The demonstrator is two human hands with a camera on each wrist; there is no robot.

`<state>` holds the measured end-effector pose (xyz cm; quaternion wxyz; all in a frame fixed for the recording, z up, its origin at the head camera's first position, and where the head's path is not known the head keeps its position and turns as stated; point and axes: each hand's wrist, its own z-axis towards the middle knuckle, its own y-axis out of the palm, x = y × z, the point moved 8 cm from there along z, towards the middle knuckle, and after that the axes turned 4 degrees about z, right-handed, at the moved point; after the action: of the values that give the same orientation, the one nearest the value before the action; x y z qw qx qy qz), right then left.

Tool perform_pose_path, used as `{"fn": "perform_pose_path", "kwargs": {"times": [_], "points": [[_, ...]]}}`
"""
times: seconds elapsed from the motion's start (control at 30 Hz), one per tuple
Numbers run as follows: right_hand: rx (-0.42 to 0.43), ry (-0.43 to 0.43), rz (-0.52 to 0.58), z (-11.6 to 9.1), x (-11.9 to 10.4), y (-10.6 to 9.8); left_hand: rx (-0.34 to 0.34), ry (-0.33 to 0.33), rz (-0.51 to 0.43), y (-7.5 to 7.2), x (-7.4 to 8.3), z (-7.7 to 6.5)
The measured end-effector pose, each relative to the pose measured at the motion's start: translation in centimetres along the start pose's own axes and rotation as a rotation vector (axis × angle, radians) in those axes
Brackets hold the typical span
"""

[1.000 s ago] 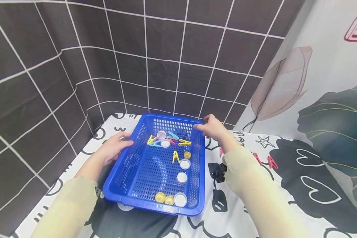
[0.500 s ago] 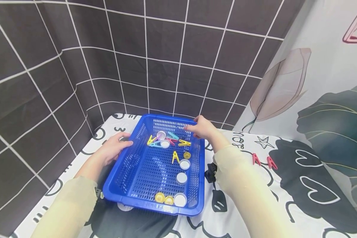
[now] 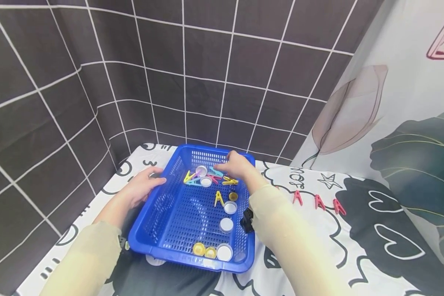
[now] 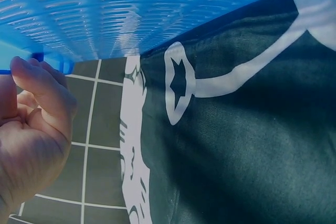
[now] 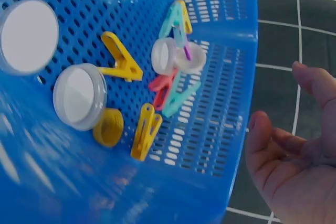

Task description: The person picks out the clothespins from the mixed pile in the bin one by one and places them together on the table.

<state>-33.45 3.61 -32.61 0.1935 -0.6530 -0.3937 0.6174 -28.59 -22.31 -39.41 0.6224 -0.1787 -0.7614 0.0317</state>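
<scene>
A blue plastic basket (image 3: 185, 213) with slotted sides lies in front of me. My left hand (image 3: 142, 185) holds its left rim, thumb and fingers meeting at the edge in the left wrist view. Over the basket's far right part hovers my right hand (image 3: 238, 166), thumb and fingers apart with nothing between them. Beneath and near it lie a yellow clothespin (image 5: 146, 131), a red clothespin (image 5: 163, 88) and a teal clothespin (image 5: 181, 99). White round caps (image 3: 226, 225) and yellow caps (image 3: 199, 249) sit along the right side and near edge inside the basket.
Several red clothespins (image 3: 319, 202) lie on the patterned cloth (image 3: 318, 238) right of the basket. A dark wall covering with white grid lines (image 3: 207, 74) rises behind the basket and to its left.
My right hand has moved left from the basket's far right corner to over the clothespins, uncovering a red clothespin on the cloth. The left hand has stayed on the rim.
</scene>
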Motion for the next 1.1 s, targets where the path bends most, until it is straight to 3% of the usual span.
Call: {"fn": "perform_pose_path", "kwargs": {"times": [0.37, 0.87, 1.1], "points": [[-0.022, 0.026, -0.081, 0.8, 1.5, 3.7, 0.016, 0.004, 0.024, 0.0, 0.2, 0.2], [-0.315, 0.121, -0.357, 0.0, 3.1, 8.8, 0.014, -0.002, 0.012, -0.2, 0.0, 0.0], [-0.301, 0.122, -0.456, -0.6, 2.2, 9.9, 0.010, -0.013, -0.012, 0.0, -0.1, 0.0]]}}
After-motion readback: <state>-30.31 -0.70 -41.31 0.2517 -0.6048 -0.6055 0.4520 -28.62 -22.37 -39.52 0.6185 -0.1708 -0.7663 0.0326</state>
